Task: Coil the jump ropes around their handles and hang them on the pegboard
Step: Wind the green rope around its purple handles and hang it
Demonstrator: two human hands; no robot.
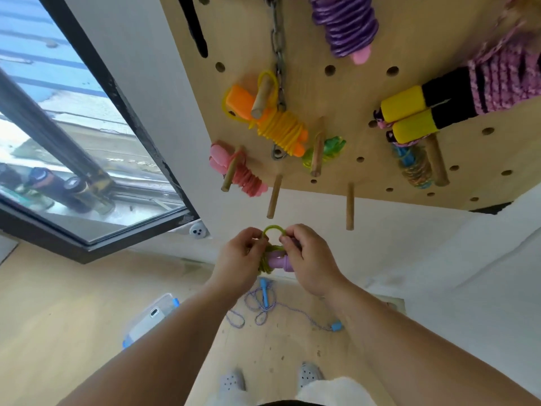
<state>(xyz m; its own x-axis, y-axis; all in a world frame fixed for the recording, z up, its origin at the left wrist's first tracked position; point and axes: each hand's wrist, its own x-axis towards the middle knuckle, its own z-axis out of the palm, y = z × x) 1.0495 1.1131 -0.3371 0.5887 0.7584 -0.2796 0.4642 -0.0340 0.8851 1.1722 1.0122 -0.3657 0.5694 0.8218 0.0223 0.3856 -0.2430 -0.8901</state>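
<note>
A green jump rope (270,230) is coiled around its purple handles (278,262), held in front of me below the wooden pegboard (345,92). My left hand (240,256) grips the coil from the left. From the right, my right hand (310,259) pinches the green loop that sticks up above the bundle. Two bare pegs (274,197) (349,206) jut from the board's lower edge just above my hands. Another rope with blue handles (265,295) lies uncoiled on the floor beneath.
Coiled ropes hang on pegs: yellow with orange handles (281,127), pink (246,174), purple (345,24), a black and yellow handled one (421,112). A metal chain (278,54) hangs there. A window (73,142) is at left, a clear plastic box (152,315) on the floor.
</note>
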